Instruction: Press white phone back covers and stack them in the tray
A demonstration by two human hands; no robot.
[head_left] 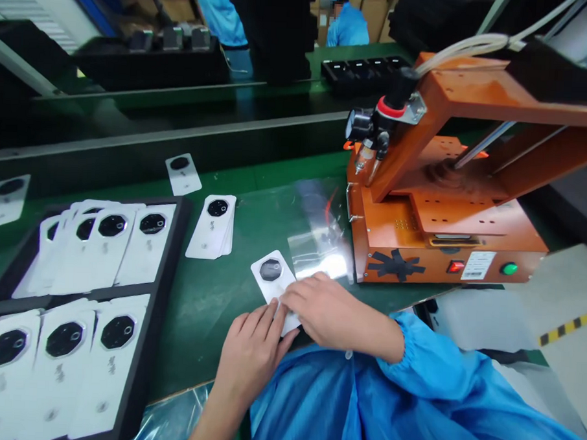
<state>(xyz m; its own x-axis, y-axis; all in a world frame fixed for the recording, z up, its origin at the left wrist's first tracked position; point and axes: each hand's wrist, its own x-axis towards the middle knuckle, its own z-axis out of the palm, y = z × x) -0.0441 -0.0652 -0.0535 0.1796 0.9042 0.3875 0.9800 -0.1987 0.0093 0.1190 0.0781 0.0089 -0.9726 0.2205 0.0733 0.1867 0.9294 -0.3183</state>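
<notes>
A white phone back cover [273,271] with a dark octagonal camera area lies on the green bench top, tilted towards the upper left. At its lower end, my left hand [255,348] has its fingers closed over the left side. My right hand [326,312] presses bent fingers onto the middle and right edge, close to the left fingertips. Both hands hide much of the cover's lower half, and what the fingertips pinch there is too small to make out. A small stack of similar covers [210,232] rests to the upper left.
A black divided tray [167,266] of white covers fills the left side. Single covers [183,175] lie behind it. An orange press machine [442,259] stands at right, beside clear plastic film [316,250]. Across the bench are black trays [363,74] and a person in blue [349,28].
</notes>
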